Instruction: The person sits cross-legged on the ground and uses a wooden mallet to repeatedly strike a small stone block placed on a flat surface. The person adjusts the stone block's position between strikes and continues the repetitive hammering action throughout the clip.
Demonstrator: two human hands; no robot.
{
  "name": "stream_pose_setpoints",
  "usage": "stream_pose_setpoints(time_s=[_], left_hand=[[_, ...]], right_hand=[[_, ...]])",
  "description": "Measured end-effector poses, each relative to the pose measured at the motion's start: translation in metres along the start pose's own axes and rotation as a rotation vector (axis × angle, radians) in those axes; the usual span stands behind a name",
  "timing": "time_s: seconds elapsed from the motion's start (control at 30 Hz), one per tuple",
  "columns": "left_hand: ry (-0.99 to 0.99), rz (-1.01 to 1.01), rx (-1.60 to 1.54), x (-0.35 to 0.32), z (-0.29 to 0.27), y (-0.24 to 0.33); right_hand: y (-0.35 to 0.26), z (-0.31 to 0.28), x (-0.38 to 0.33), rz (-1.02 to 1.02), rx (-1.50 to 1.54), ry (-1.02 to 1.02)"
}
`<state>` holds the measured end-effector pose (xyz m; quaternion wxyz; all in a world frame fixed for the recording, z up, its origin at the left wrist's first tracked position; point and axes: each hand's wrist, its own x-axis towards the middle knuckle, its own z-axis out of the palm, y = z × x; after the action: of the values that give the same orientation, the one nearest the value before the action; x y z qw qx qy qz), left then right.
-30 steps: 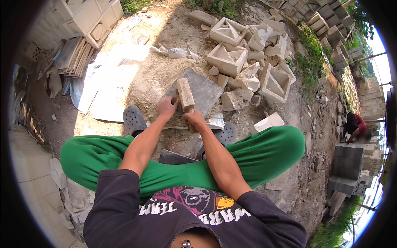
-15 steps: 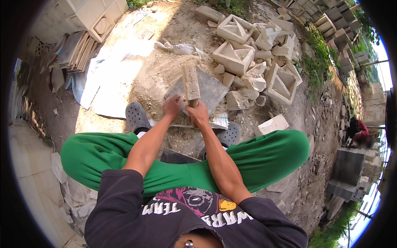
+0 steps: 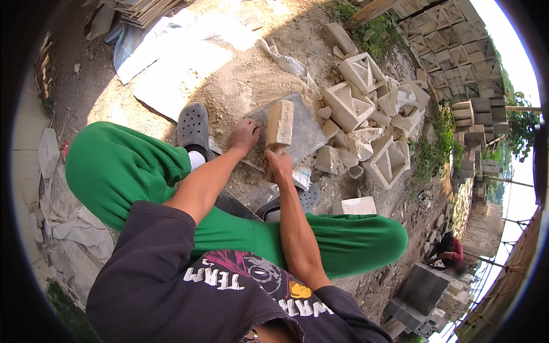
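Observation:
My right hand [image 3: 279,164] is closed round the handle of a wooden mallet [image 3: 280,124], whose blocky, pale, worn head points away from me. Beneath the mallet head lies a flat grey slab [image 3: 310,130], set cornerwise on the ground between my feet. To the left of the mallet, my left hand [image 3: 245,135] is down at the slab's left edge with its fingers curled in. Whatever those fingers hold, if anything, is hidden. Pale crumbly grit [image 3: 229,100] is heaped along the slab's far left side.
Broken hollow blocks [image 3: 349,106] and chunks are piled right of the slab. A pale block [image 3: 354,206] sits by my right knee. White sheeting [image 3: 166,86] lies at far left, a crumpled sack [image 3: 286,60] beyond the slab. A person in red [image 3: 452,251] bends near grey blocks at right.
The view has turned, so the slab and rubble appear farther right. My left hand has moved a little away from the mallet head. My right hand keeps its grip on the mallet.

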<state>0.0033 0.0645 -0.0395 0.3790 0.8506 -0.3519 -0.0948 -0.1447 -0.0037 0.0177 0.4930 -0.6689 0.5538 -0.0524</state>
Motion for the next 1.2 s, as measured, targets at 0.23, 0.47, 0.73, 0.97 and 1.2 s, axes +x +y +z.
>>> stream_pose_setpoints(time_s=[0.23, 0.47, 0.73, 0.97, 1.2], left_hand=[[-0.055, 0.000, 0.033, -0.012, -0.003, 0.010], [-0.011, -0.017, 0.027, -0.006, 0.003, 0.009], [-0.206, 0.061, 0.199, 0.004, -0.012, 0.018], [-0.213, 0.104, 0.205, 0.015, -0.008, 0.016], [-0.383, 0.167, 0.290, 0.046, 0.001, 0.009]], right_hand=[[-0.035, -0.014, -0.019, 0.014, 0.201, -0.016], [-0.017, -0.007, -0.023, 0.177, 0.123, -0.059], [-0.017, -0.015, -0.013, -0.001, 0.135, 0.078], [0.002, -0.010, -0.008, 0.166, -0.078, -0.043], [-0.032, -0.030, -0.020, 0.136, 0.118, 0.033]])
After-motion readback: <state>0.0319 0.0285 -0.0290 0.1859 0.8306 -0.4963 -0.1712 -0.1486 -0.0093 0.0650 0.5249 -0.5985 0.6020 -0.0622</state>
